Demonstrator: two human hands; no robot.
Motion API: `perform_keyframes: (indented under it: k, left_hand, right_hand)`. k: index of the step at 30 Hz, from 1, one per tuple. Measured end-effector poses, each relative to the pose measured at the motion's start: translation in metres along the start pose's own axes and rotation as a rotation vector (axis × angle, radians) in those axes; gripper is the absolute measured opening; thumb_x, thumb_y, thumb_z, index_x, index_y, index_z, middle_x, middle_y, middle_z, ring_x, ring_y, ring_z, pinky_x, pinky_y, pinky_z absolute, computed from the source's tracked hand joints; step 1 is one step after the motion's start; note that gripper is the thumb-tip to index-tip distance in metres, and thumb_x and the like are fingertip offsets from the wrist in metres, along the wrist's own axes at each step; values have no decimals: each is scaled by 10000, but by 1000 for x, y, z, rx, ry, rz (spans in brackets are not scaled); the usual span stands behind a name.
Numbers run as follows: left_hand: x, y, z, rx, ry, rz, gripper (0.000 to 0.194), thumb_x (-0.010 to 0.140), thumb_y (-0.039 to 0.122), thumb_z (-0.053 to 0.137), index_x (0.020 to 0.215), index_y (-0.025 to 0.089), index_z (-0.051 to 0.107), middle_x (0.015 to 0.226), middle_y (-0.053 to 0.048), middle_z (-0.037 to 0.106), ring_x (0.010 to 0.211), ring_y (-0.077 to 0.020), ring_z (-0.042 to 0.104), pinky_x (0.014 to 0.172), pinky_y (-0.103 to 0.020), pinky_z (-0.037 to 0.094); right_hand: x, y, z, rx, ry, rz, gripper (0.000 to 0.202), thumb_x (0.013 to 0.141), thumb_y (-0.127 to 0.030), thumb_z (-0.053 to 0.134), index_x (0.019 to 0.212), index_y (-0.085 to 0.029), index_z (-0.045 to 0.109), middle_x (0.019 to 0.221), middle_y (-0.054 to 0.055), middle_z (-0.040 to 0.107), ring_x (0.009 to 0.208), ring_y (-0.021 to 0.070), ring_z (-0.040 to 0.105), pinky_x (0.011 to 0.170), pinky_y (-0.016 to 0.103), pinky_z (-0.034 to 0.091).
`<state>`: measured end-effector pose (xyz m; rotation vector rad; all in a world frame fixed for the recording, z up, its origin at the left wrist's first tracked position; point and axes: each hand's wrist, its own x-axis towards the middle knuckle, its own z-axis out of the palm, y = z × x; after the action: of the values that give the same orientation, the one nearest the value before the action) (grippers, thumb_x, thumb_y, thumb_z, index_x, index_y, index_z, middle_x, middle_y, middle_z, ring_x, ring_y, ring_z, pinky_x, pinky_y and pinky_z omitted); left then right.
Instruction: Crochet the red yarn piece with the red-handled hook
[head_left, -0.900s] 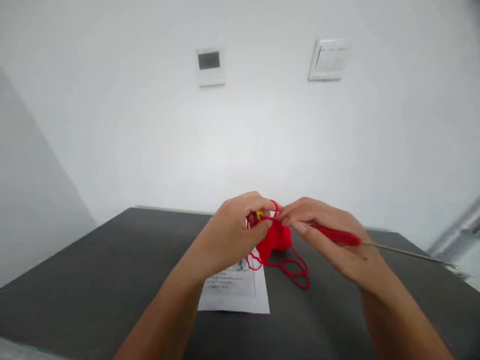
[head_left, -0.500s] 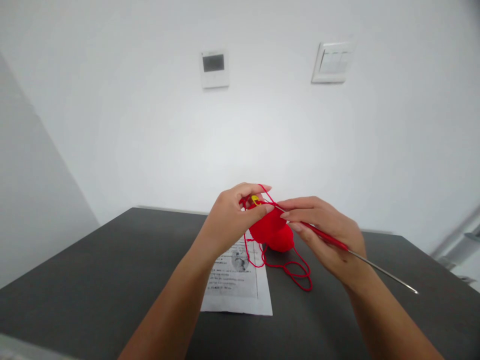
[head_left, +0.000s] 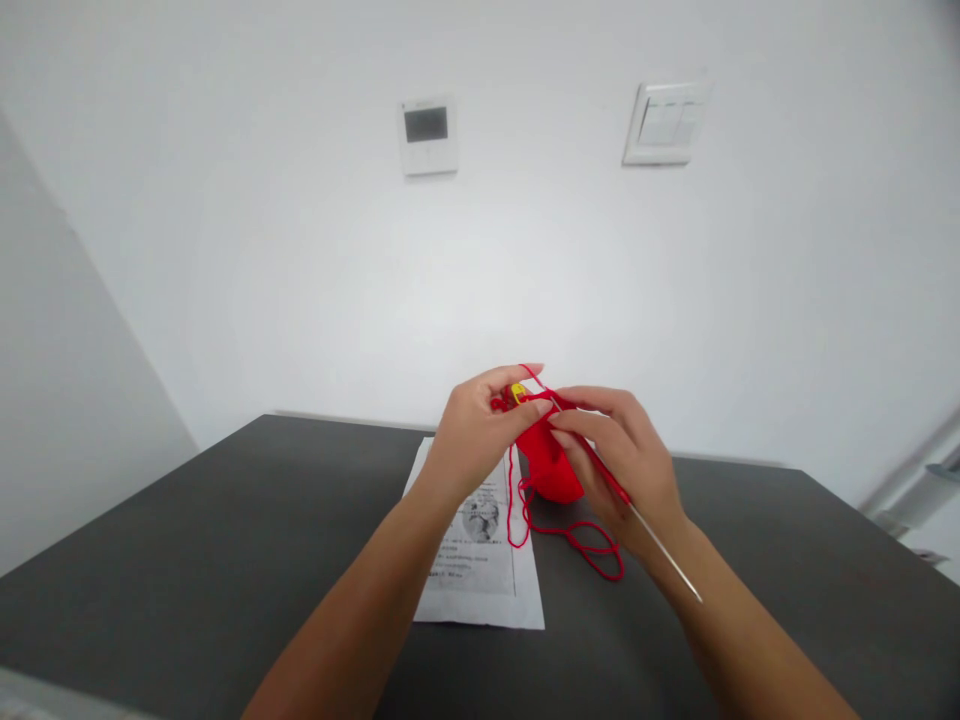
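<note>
My left hand is closed on a piece of red crochet work, its thumb pressing the edge. Red yarn runs over the raised left index finger toward the hook. A yellow stitch marker hangs at the work beside the left fingers. My right hand pinches a crochet hook with a red grip and a metal shaft that slants down to the right. The hook's working tip meets the crochet edge by the left thumb; fingers partly hide it. Below the work lies a red yarn ball.
A printed sheet with a round picture lies on the dark table under my left hand. Loose yarn loops rest right of the sheet. On the white wall behind are a thermostat panel and a light switch.
My right hand has moved left, nearer the left hand, and the hook has swung to a steeper slant. The left hand and crochet work have shifted slightly right.
</note>
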<state>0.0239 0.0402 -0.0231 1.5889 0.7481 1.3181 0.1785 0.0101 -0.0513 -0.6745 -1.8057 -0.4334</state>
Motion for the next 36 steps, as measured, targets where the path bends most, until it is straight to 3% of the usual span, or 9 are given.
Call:
perform_keyframes:
  k: [4,8,12,17,24,31,36]
  left_hand:
    - [5,-5,-8,299,15,125,360,753,254,664,1105,179,674,960,-82,701,828,-175,617,750,-311,499]
    - [10,-7,-16,447,-17,164,314,766,246,638,1070,186,690,970,-76,688,794,-160,603,726,-302,488]
    - [13,-4,-21,424,-135,112,310,755,224,628,1054,177,694,957,-67,680,774,-150,598,697,-286,479]
    - [12,-2,-27,282,-237,6,337,734,252,661,1056,157,690,926,-63,692,781,-158,609,701,-282,482]
    - [8,4,-31,219,-278,-30,347,703,312,707,1015,162,707,850,-58,686,742,-153,602,674,-276,468]
    - [8,8,-35,231,-327,-50,306,705,286,707,985,163,714,834,-56,670,730,-146,593,655,-264,458]
    - [10,7,-38,217,-354,-57,265,694,246,716,944,162,725,814,-48,676,724,-138,595,666,-257,459]
  right_hand:
    - [8,-3,-11,74,-129,129,159,888,-167,522,991,-220,632,1027,84,662,995,213,599,866,388,496]
    - [13,-6,-27,188,-252,357,164,913,-222,501,979,-224,651,1007,49,691,946,189,632,821,318,503]
    - [17,-9,-39,291,-331,529,179,905,-280,527,945,-216,689,936,37,719,884,188,661,739,276,516]
    - [17,-6,-40,454,-263,646,181,877,-320,579,895,-193,706,861,45,730,824,191,680,715,281,538]
    - [13,-3,-37,593,-191,622,150,865,-282,602,893,-186,714,833,54,736,763,185,692,678,289,567]
    - [18,-14,-44,391,-277,502,145,872,-244,577,823,-197,705,831,36,737,759,181,689,614,243,551]
    - [20,-16,-49,273,-362,315,153,887,-191,531,876,-209,683,842,26,732,735,149,679,626,217,538]
